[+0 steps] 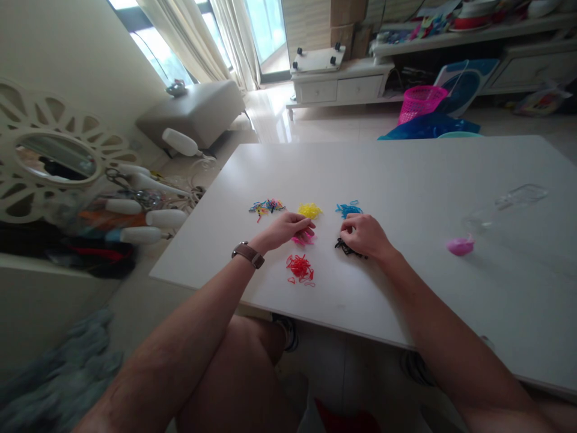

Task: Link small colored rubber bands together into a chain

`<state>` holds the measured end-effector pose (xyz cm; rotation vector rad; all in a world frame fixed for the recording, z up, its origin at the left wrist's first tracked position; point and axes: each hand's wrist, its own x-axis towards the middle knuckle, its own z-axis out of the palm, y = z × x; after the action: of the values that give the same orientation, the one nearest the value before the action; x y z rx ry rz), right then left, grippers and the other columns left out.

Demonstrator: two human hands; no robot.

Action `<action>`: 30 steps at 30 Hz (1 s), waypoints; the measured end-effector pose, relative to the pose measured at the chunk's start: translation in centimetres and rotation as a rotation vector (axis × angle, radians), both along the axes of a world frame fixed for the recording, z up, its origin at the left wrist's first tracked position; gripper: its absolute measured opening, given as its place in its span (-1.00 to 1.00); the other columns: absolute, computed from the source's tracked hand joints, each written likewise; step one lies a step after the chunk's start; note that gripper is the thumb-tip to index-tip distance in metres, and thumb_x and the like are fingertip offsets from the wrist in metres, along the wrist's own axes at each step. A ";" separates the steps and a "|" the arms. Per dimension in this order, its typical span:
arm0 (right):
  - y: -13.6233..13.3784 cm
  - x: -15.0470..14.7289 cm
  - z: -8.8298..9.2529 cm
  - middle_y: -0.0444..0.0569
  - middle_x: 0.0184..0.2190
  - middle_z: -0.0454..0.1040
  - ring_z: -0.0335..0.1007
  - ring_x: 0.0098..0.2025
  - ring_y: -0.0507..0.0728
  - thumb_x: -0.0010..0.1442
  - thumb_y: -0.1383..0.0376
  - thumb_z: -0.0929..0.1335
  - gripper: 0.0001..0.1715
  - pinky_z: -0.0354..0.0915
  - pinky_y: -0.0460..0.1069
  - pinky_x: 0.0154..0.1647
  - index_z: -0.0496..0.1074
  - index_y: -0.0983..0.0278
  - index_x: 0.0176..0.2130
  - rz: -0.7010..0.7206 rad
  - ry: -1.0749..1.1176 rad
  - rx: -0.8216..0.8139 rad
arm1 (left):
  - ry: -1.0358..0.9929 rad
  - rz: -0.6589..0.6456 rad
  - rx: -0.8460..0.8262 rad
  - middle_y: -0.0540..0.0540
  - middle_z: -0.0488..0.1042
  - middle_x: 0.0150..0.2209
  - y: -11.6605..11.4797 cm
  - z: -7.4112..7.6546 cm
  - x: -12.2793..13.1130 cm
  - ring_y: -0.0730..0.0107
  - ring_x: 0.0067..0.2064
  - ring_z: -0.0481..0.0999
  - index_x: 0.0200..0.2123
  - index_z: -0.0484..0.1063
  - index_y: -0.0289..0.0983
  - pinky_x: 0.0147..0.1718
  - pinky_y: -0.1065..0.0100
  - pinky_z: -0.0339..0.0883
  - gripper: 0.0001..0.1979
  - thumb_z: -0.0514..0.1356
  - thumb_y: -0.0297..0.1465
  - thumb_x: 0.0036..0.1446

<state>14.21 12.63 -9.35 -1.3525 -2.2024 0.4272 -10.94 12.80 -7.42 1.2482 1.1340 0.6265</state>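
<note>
Small rubber bands lie in separate colour piles on a white table (406,174). My left hand (288,230) is over the pink rubber bands (303,239), partly covering them, its thumb and fingers drawn together; whatever is between them is too small to make out. With fingertips pinched, my right hand (364,233) rests at the black rubber bands (347,246); its grip is hidden. Blue rubber bands (348,209) lie just beyond it. Yellow rubber bands (309,210) sit past my left hand, red rubber bands (300,268) nearer me, and mixed-colour bands (269,206) at the left.
On the table's right side are a purple object like a small balloon (460,246) and a clear plastic container (518,198). A pink basket (421,101) stands beyond the far edge. A mirror with a white frame (56,157) is at the left.
</note>
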 end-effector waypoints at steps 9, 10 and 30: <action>-1.0 -1.3 0.3 -0.08 -0.45 0.38 0.31 -0.35 0.11 0.15 0.35 0.38 -0.93 0.23 0.01 -0.27 0.51 0.24 -0.37 0.175 0.237 0.166 | -0.192 -0.066 -0.168 -0.35 0.64 -0.15 -0.3 0.3 0.5 0.23 -0.23 0.68 -0.16 0.59 -0.43 -0.18 0.29 0.51 -0.76 0.32 -0.38 0.15; -1.1 -1.4 0.3 -0.07 -0.43 0.40 0.33 -0.34 0.12 0.17 0.34 0.39 -0.94 0.24 0.02 -0.26 0.52 0.24 -0.33 0.211 0.255 0.170 | -0.199 -0.082 -0.164 -0.35 0.64 -0.13 -0.3 0.3 0.6 0.23 -0.20 0.68 -0.14 0.59 -0.43 -0.15 0.28 0.51 -0.76 0.33 -0.41 0.14; -1.7 -2.3 0.5 -0.07 -0.44 0.41 0.32 -0.36 0.08 0.22 0.31 0.39 -0.87 0.23 -0.02 -0.31 0.53 0.25 -0.38 0.273 0.334 0.052 | -0.175 -0.025 -0.069 -0.30 0.66 -0.19 -0.4 0.4 0.7 0.27 -0.19 0.69 -0.06 0.51 -0.38 -0.09 0.26 0.52 -0.74 0.34 -0.43 0.19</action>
<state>11.91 10.89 -8.89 -0.8796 -2.1013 0.6406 -10.22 12.39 -7.01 1.1243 0.9855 0.6592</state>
